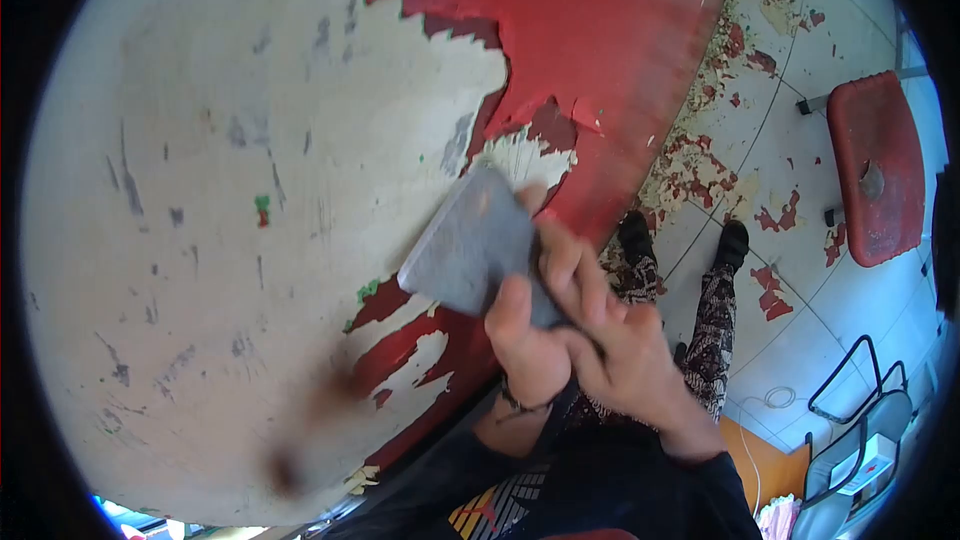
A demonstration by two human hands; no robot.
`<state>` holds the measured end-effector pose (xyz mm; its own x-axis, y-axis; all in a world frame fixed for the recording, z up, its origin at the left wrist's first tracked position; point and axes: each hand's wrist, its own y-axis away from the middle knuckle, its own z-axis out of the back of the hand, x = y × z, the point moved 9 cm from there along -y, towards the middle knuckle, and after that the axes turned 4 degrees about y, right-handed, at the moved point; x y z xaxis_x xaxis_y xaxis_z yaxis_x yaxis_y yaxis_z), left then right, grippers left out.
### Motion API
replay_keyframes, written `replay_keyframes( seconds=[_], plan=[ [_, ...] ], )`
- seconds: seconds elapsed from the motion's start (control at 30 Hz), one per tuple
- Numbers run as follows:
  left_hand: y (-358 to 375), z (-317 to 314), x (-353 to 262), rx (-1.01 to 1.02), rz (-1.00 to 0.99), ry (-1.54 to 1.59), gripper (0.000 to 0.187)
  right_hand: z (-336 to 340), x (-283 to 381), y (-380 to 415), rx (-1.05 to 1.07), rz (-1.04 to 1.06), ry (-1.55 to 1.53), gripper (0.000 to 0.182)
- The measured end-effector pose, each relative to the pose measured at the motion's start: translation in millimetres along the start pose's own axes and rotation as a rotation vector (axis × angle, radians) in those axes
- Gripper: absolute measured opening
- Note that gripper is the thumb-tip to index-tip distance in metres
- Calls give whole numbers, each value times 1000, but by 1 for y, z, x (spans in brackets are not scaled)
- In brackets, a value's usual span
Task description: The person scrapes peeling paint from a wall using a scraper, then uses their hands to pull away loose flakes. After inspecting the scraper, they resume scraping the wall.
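Note:
A wide flat metal blade (465,245) rests against a pale surface (200,240) where red paint (610,30) is partly stripped. My left hand (530,355), with a thin bracelet at its wrist, grips the blade's near edge, its thumb on the upper face. Beside it, my right hand (620,340) has its fingers bent round the blade's right side. Part of the blade's near edge is hidden by the hands. Torn red paint and jagged pale patches surround the blade.
Paint flakes (690,175) litter the tiled floor (790,340). A red chair (877,170) stands at the right, a dark chair (860,470) with a white box at the lower right. My legs show below the surface's edge. A blurred brown shape hangs at lower left.

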<state>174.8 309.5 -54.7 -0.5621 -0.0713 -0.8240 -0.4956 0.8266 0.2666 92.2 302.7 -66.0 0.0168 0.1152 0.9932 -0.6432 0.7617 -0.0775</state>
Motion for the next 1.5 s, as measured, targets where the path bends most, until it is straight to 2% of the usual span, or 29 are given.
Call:
replay_keyframes(
  seconds=[0.1,0.17,0.3,0.37,0.43,0.5,0.57,0.7,0.8,0.9,0.97,1.03,1.17,1.23,1.3,1.43,1.47,1.5],
  plan=[
    [-18,-21,-2,90,-10,-126,70,17,7,-16,-85,90,-3,36],
    [-1,-7,-5,41,0,-121,70,6,6,-2,-22,-6,0,34],
    [2,-1,-13,36,15,-29,70,-7,10,2,-13,33,4,39],
    [-15,-20,-14,68,85,-37,80,4,17,-11,-56,47,0,39],
    [-14,-22,-18,93,83,-95,80,12,22,-17,-107,66,-22,40],
    [5,-5,-16,-32,98,-156,84,5,19,0,-97,30,-70,42],
    [8,-1,-13,-65,141,-138,89,-12,11,10,126,-90,-109,55],
    [-15,-26,-16,72,126,-155,92,9,14,-16,81,-78,-110,47],
    [2,-10,-10,-64,165,-178,91,-3,10,4,72,-124,-151,45],
    [4,-4,-9,-68,154,-140,90,-8,4,7,134,-194,-207,42],
    [-6,-12,-7,-47,145,-101,88,18,13,-17,-33,-7,-133,24],
    [-11,-15,-7,8,101,-135,86,16,11,-15,-35,33,-138,25],
    [7,2,-8,-78,106,-112,86,8,12,-9,-24,-14,-90,25],
    [-6,-10,-8,-42,102,-47,85,13,11,-14,-52,10,-111,25],
    [-16,-22,-7,20,100,-111,84,21,11,-19,-101,5,-113,24],
    [3,2,-8,-53,113,-49,87,4,8,-2,-58,-3,-92,24],
    [-2,-5,-12,48,31,-63,68,0,6,-4,-7,-53,-111,33],
    [-8,-10,-12,35,32,-61,68,-5,4,-3,52,-104,-135,43]
  ],
)
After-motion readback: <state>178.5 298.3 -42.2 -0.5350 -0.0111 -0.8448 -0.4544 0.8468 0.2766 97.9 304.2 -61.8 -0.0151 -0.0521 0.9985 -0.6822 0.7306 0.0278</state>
